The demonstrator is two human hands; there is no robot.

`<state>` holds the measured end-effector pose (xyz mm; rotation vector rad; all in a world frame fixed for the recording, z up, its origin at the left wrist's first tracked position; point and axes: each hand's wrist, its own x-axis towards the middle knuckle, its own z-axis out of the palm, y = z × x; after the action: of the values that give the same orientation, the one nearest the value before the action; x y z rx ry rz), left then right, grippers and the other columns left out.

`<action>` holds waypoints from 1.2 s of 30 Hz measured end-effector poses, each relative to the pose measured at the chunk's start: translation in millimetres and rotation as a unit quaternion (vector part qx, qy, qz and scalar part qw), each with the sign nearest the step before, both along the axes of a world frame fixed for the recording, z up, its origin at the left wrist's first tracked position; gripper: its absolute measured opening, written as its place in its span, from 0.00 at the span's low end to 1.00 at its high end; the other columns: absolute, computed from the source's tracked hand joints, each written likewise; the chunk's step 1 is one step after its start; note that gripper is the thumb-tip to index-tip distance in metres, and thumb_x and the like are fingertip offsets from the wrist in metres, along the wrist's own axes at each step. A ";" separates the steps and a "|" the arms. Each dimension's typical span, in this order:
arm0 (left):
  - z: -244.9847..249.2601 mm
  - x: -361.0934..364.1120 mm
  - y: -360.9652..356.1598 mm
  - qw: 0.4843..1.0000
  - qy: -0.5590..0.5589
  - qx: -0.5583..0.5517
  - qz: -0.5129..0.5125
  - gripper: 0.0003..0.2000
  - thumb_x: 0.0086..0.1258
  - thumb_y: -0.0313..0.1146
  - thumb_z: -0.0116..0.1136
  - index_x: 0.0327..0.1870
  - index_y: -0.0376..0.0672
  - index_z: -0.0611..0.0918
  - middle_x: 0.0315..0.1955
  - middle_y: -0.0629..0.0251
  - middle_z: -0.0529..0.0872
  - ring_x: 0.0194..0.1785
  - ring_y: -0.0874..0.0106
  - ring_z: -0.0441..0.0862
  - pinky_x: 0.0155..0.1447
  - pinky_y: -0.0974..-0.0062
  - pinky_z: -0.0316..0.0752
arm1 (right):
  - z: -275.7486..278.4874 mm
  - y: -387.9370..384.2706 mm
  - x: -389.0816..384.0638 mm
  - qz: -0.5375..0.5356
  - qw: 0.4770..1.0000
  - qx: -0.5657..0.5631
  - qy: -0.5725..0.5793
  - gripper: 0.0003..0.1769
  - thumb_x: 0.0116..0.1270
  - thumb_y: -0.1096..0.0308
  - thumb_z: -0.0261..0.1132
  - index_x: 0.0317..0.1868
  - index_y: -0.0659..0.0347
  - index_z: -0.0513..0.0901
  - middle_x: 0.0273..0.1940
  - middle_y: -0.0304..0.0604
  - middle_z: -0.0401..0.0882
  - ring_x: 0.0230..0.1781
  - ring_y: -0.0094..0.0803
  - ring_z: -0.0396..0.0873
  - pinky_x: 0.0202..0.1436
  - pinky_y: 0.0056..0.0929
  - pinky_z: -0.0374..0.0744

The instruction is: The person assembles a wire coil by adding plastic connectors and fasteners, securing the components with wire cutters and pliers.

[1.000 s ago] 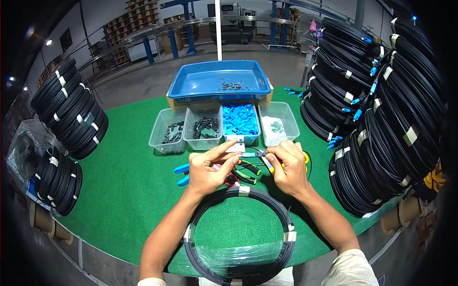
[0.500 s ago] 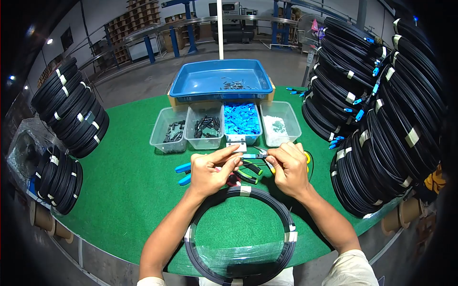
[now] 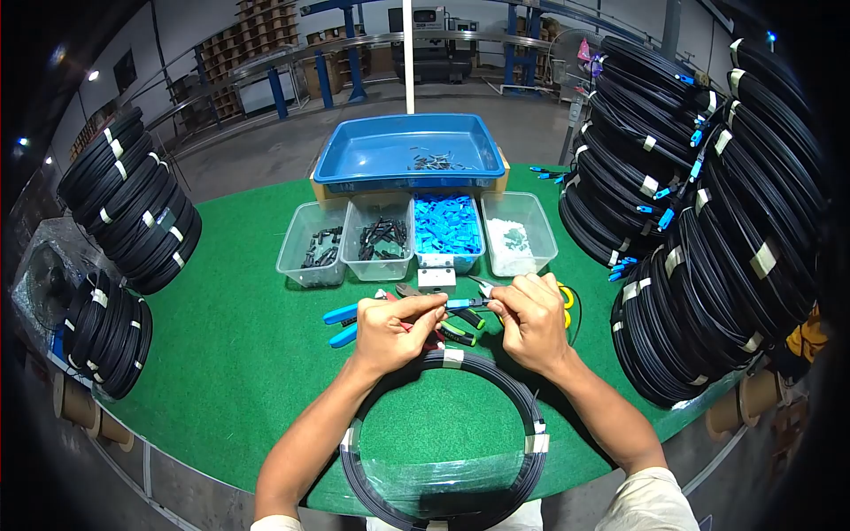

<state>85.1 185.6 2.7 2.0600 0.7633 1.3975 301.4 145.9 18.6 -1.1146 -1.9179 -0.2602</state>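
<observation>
While the left hand (image 3: 390, 334) is pinching one end of a small blue connector (image 3: 463, 303) between thumb and forefinger, the right hand (image 3: 531, 323) is gripping the other end, its fingers curled shut on it. The connector is hanging between both sets of fingers, just above the hand tools (image 3: 459, 330) on the green counter (image 3: 248, 345). A taped coil of black cable (image 3: 482, 362) is lying just below the fingers, and clear parts bins (image 3: 305, 257) are sitting beyond them.

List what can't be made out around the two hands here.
Head view: small blue part pinched between left hand and right hand, too small to identify; fingertips cover its ends.
Head view: hand tools, largely hidden under both hands.
Head view: black cable coil, near side cut by the bottom edge.
Head view: white contents of rightmost tub, too small to tell.
</observation>
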 end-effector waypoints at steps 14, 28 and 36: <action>-0.9 -9.6 10.3 0.997 0.029 0.060 -0.026 0.09 0.59 0.17 0.63 0.40 0.30 0.88 0.30 0.54 0.91 0.32 0.70 0.91 0.39 0.78 0.85 | -4.9 8.5 7.3 0.089 0.993 -0.072 0.026 0.05 0.58 0.70 0.70 0.32 0.61 0.84 0.24 0.41 0.74 0.28 0.39 0.72 0.36 0.37 0.63; -4.6 -8.7 8.4 0.999 -0.001 0.035 -0.002 0.01 0.56 0.18 0.67 0.28 0.32 0.86 0.21 0.62 0.89 0.26 0.74 0.89 0.30 0.80 0.82 | -8.4 8.6 8.0 0.125 0.987 -0.096 0.039 0.05 0.55 0.72 0.71 0.32 0.62 0.85 0.24 0.41 0.73 0.28 0.38 0.72 0.36 0.35 0.63; -4.6 -10.2 12.8 0.998 -0.026 -0.060 -0.006 0.05 0.56 0.18 0.70 0.32 0.30 0.87 0.24 0.59 0.89 0.28 0.74 0.88 0.34 0.79 0.83 | -2.9 10.7 9.4 0.090 0.990 -0.113 0.007 0.05 0.62 0.69 0.67 0.36 0.62 0.84 0.27 0.43 0.77 0.31 0.41 0.75 0.38 0.38 0.67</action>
<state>74.9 198.3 -2.0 1.9268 0.7917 1.3597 310.8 156.6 15.7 -1.0758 -2.0570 0.0662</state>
